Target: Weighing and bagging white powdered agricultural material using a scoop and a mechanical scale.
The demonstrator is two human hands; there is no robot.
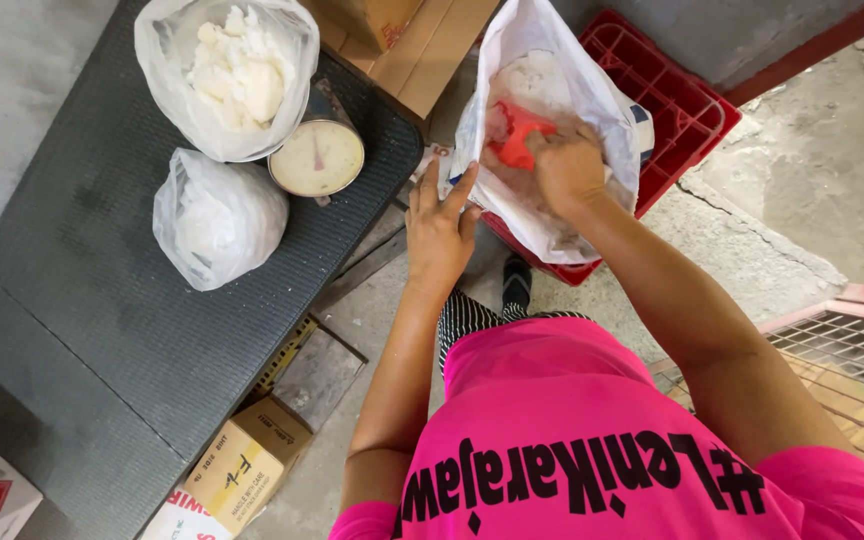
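Right hand (567, 165) grips red scoop (517, 135); left hand (439, 225) steadies sack (552, 60) edge.

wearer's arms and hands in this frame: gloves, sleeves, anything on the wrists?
Both hands are bare: no gloves on the left hand or the right hand. No watch, band or ring shows on either. Both forearms are uncovered up to the short sleeves of a bright pink T-shirt with large black lettering across the front. No cables or markings on the arms.
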